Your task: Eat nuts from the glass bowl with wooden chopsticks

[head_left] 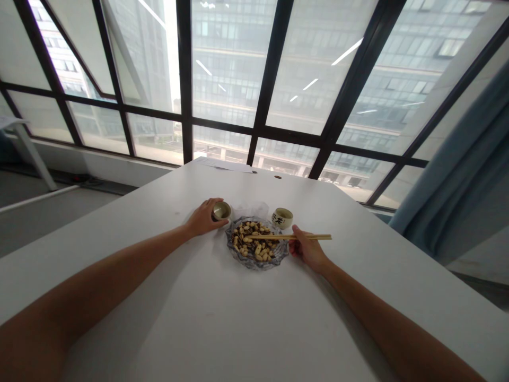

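My left hand (205, 216) is wrapped round a small pale ceramic cup (221, 211), its mouth tilted toward me. In my right hand (307, 249) is a pair of chopsticks (292, 237), pointing left with the tips among the nuts (260, 249). Those pale nuts, mixed with dark seeds, fill a clear glass dish (254, 263) with a wavy rim between my hands. Behind the dish's right side stands a second small cup (282, 218) with dark written characters. Whether the chopstick tips pinch a nut is too small to tell.
The white table (214, 329) stretches toward large windows with dark frames (186, 79). Something clear, like a plastic bag (254, 209), lies behind the dish. White paper (222, 164) rests at the far edge. A blue curtain (449, 175) hangs at right.
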